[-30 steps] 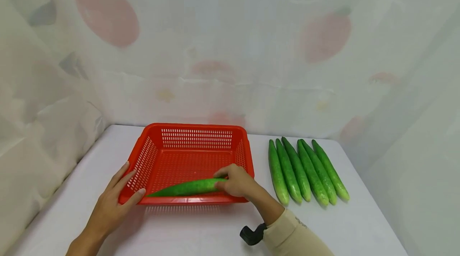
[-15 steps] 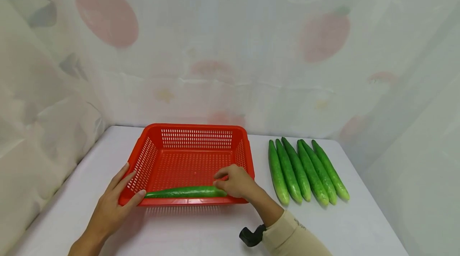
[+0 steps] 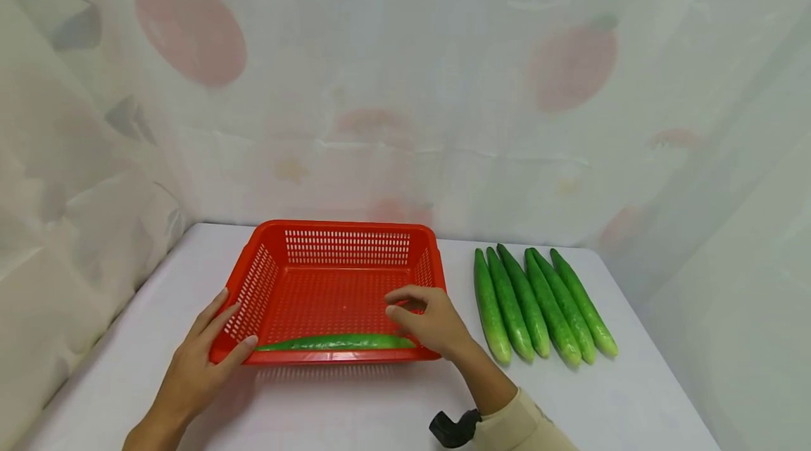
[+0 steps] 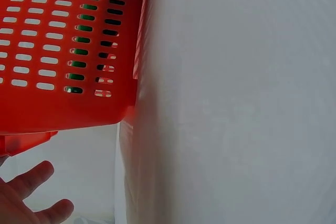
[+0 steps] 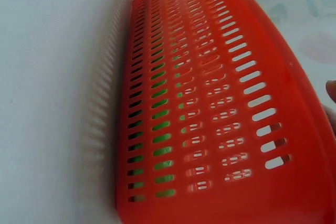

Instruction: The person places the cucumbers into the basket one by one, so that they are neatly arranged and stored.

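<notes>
1. The cucumber [image 3: 336, 342] is lying inside the basket [image 3: 345, 226], stretching along the near wall, its lower edge partly hidden by the near rim.
2. The right hand [image 3: 434, 321] is hovering over the basket's near right part, in the head view just above the cucumber's paler right end.
3. Its fingers [image 3: 408, 293] are curving loosely, with the thumb standing apart from them and nothing being pinched; a gap is showing between thumb and cucumber.
4. The left hand [image 3: 199, 359] is resting at the basket's near left corner, its fingers spreading along the left rim and its thumb reaching over the near rim, beside the cucumber's darker left end.
5. Both wrist views are showing green through the lower slots of the basket's wall.
6. The basket is standing on the white tabletop [image 3: 317, 416].
7. Six cucumbers [image 3: 524, 302] are lying side by side right of the basket, well apart from the left hand.
8. A beige sleeve [image 3: 522, 430] is covering the right forearm, and a black device [image 3: 455, 428] is sitting at that wrist.
</notes>
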Motion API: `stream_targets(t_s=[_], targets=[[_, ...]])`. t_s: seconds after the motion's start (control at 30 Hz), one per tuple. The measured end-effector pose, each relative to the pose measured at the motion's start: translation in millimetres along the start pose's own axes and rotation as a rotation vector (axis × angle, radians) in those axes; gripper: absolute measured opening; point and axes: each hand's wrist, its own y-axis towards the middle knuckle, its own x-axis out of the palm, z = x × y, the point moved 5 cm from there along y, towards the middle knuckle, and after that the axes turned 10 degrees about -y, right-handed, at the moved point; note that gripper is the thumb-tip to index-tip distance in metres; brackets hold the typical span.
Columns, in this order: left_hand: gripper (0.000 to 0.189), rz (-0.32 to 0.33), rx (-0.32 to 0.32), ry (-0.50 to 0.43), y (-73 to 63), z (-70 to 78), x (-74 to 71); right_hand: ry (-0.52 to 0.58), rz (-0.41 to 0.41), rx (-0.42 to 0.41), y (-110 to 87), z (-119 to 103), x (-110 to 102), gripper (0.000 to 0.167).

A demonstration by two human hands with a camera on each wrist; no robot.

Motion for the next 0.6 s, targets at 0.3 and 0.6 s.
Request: stream_targets(t_s=[0.3, 0.6], targets=[[0.064, 0.014, 0.007, -0.025, -1.4, -1.5, 0.9, 0.148, 0.043, -0.056, -14.4, -7, -17, 0.022], [0.061, 0.056, 0.043, -0.051, -1.8, -3.0, 2.6, 0.125, 0.184, -0.139, -37.7, -14, -52, 0.021]])
